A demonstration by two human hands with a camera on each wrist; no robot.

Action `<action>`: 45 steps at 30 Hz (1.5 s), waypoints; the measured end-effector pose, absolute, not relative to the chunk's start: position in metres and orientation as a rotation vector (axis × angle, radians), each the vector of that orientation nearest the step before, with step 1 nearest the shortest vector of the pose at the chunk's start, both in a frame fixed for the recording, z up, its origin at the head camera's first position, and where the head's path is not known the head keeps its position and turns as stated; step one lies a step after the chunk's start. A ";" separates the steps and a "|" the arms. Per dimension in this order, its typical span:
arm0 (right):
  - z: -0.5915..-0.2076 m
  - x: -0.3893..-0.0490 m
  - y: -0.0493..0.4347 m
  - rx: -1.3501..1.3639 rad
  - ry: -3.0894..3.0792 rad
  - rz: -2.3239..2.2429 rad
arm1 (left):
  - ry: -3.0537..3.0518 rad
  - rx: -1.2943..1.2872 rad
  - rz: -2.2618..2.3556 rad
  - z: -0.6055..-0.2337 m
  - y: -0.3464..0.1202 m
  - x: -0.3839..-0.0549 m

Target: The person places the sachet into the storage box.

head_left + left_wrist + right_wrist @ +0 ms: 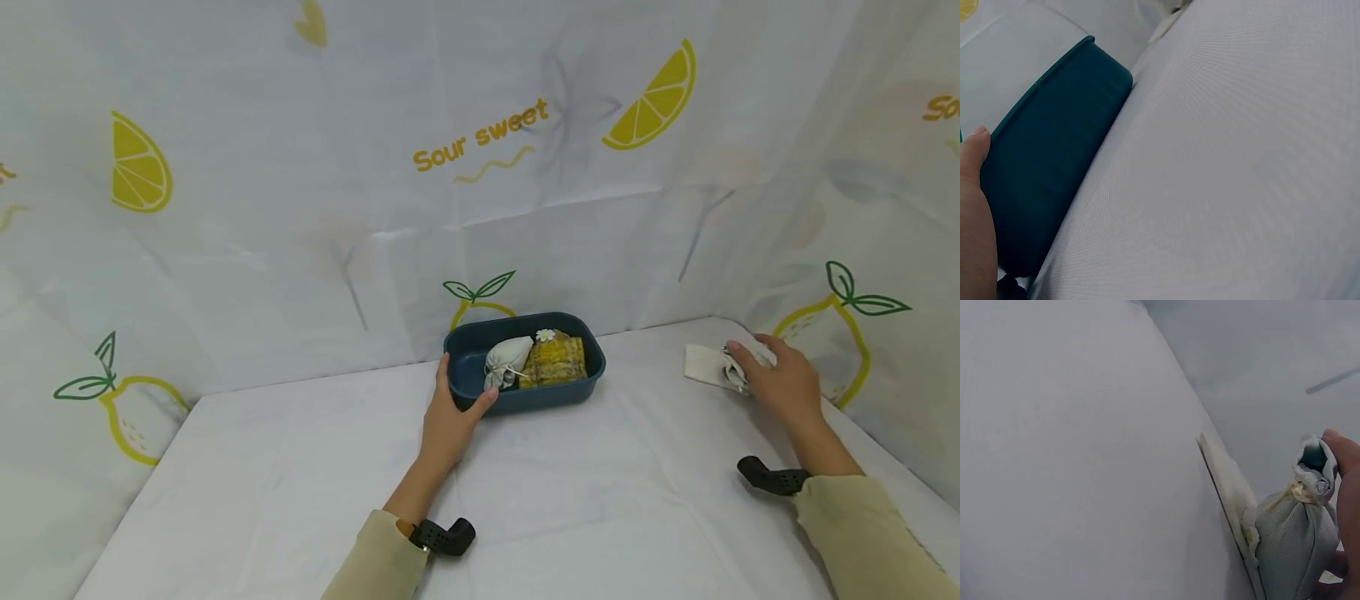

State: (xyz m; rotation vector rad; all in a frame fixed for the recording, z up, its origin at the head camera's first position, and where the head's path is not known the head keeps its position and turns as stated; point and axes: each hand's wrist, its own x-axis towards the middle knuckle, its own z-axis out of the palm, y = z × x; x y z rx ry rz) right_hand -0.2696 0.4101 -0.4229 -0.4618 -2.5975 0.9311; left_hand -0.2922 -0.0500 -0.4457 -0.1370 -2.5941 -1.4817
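A dark blue oblong basin [536, 402] stands near the back of the table. My left hand [450, 425] grips its left end, thumb at the front rim; the left wrist view shows the thumb [975, 150] against the basin's side [1054, 150]. Inside lie a pale tied sachet [507, 354] and a yellow-brown patterned pouch [555, 363] with a white flower on it. At the table's right, my right hand [787, 383] holds another grey-green tied sachet [1297, 550] between thumb and fingers. That sachet is against a flat cream cloth piece [1225, 475].
White cloth covers the table [592, 500]. A lemon-printed curtain [300, 208] rises behind the table and at both sides, close to the basin and the right hand. Black devices are strapped on both wrists.
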 end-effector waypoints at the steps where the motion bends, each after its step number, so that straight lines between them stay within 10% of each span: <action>1: -0.424 -0.270 0.409 -0.458 -2.620 0.932 | -2.594 -0.138 -1.482 -0.446 -0.050 -0.292; 45: -0.439 -0.266 0.407 -0.654 -2.273 0.907 | -2.577 -0.162 -1.481 -0.446 -0.050 -0.292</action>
